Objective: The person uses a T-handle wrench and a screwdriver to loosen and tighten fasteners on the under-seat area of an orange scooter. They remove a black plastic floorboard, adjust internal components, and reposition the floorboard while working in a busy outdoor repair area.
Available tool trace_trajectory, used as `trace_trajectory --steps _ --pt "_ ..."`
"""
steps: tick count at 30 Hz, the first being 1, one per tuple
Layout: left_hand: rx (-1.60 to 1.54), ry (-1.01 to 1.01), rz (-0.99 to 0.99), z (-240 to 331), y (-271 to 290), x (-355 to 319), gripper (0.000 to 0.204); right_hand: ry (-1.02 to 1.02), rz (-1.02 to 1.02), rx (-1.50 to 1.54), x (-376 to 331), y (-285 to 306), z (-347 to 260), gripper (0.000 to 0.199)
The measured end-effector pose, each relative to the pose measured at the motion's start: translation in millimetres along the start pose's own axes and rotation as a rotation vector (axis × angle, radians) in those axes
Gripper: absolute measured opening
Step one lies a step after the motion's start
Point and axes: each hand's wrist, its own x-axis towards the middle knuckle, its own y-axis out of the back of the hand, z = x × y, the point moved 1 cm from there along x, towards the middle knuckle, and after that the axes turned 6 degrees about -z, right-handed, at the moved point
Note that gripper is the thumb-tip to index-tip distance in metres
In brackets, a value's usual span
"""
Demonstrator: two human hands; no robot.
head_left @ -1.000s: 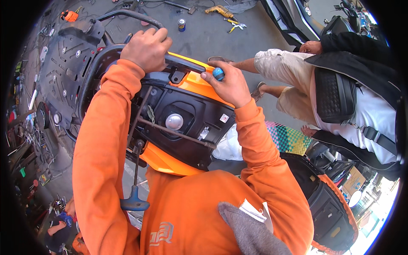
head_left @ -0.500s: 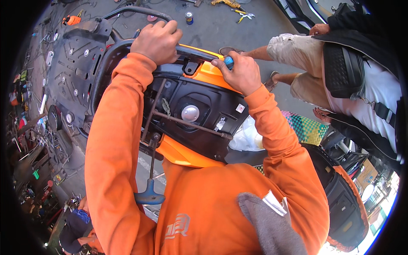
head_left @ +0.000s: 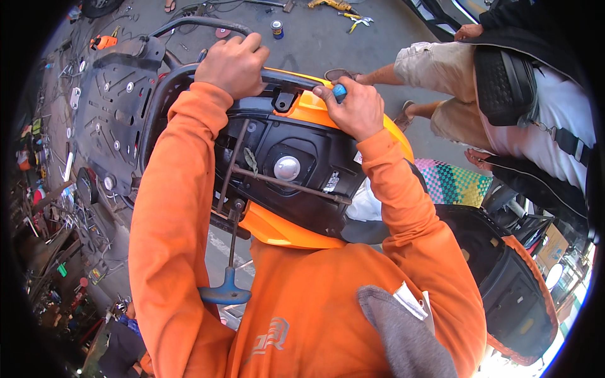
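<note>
My left hand (head_left: 232, 67) is closed round the black tubular rail (head_left: 291, 78) of a motorbike's rear rack. At the rail's right end, my right hand (head_left: 357, 108) is closed round a blue-handled tool (head_left: 339, 92), its lower part hidden. Between my arms lies the bike's black under-seat area with a round silver cap (head_left: 287, 168) and orange side panels (head_left: 283, 230). Across it rests a rusty T-shaped metal bar (head_left: 290, 183). Nearer me, a T-handle wrench with a blue grip (head_left: 225, 291) stands on a bolt spot at the frame, touched by neither hand.
A black rack plate (head_left: 116, 120) extends left. Another person in beige shorts (head_left: 435, 69) stands close at the right. The removed-looking seat (head_left: 504, 290) lies at lower right. A small can (head_left: 276, 29) and yellow-handled pliers (head_left: 357, 22) lie on the floor; tools clutter the left.
The whole view has shifted slightly, with the bike a little further right and lower. Both hands keep their grips, and the T-handle wrench stays in place.
</note>
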Motion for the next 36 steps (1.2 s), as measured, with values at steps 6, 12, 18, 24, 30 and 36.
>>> trace_trajectory --steps 6,12,18,24,30,36 --pt "0.006 0.051 -0.069 2.8 1.9 3.5 0.023 -0.083 -0.025 0.049 0.0 -3.1 -0.3 0.057" --pt "0.022 0.039 -0.030 5.3 3.4 5.1 0.024 -0.065 -0.028 0.049 -5.5 1.3 -0.3 0.058" --pt "0.008 0.036 -0.023 7.7 5.7 4.3 0.028 -0.126 -0.103 0.018 -8.8 6.2 -1.4 0.059" --pt "-0.095 -0.025 -0.083 9.7 12.4 2.3 0.022 0.007 0.171 0.107 -32.9 22.8 -22.8 0.056" --pt "-0.178 -0.016 -0.184 10.0 22.5 -0.4 0.018 -0.469 0.019 0.233 -185.7 43.9 -54.1 0.039" --pt "-0.614 -0.006 0.257 7.9 43.1 -12.3 0.040 -0.708 -0.026 0.382 -382.3 31.3 -81.5 0.037"
